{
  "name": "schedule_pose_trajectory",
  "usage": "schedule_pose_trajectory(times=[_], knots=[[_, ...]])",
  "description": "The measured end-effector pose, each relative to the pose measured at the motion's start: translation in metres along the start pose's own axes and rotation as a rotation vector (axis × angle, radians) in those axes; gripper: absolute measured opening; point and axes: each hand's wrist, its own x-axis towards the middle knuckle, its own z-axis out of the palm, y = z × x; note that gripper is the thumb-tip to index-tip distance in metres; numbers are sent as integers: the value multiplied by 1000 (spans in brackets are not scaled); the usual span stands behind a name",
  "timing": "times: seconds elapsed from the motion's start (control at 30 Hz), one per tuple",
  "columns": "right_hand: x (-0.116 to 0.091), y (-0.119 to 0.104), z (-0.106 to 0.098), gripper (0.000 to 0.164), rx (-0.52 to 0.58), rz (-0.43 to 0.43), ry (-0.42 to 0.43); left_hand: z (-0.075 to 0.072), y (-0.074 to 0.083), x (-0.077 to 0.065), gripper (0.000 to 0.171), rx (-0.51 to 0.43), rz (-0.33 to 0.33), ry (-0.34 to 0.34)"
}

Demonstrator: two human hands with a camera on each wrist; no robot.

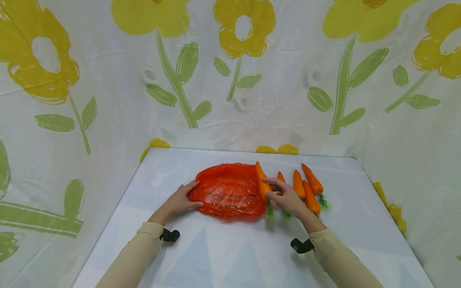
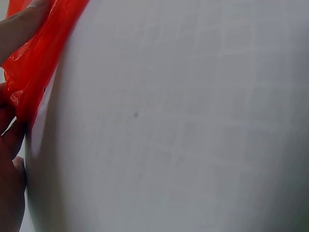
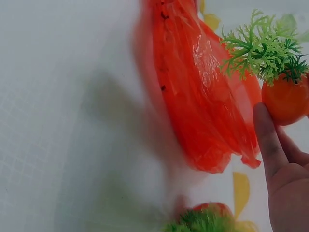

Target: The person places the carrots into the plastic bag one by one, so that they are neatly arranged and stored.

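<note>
A red plastic bag [image 1: 230, 188] with dark print lies spread on the table, its rim puffed up. My left hand [image 1: 181, 199] holds the bag's left edge, thumb towards the front and fingers further back; in the left wrist view its thumb [image 2: 21, 29] overlaps the red plastic. Between the thumb and fingers of my right hand [image 1: 286, 197] is an orange carrot [image 1: 262, 180], pointed end away from me, held over the bag's right edge. Its leafy green top [image 3: 263, 46] shows in the right wrist view, above the fingers.
Several more carrots [image 1: 298, 185] with green tops lie right of the bag, partly behind my right hand and forearm. The pale patterned table [image 1: 230, 256] ends at a flower-printed curtain [image 1: 273, 100] at the back and sides.
</note>
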Motion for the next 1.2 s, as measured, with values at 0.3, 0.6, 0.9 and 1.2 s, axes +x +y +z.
schedule_pose_trajectory(times=[0.3, 0.6, 0.9, 1.2], knots=[[3, -2, 9, 47, -14, -25, -8, -1, 2, 0, 99, 7, -7, -6], [5, -1, 19, 48, -8, -10, -30, -1, 3, 0, 99, 1, -8, -5], [11, 0, 30, 49, -19, 19, -50, 0, 2, 2, 100, 6, -13, -3], [20, 2, 44, 46, -18, 32, -64, 1, 2, 2, 101, -7, -18, -7]])
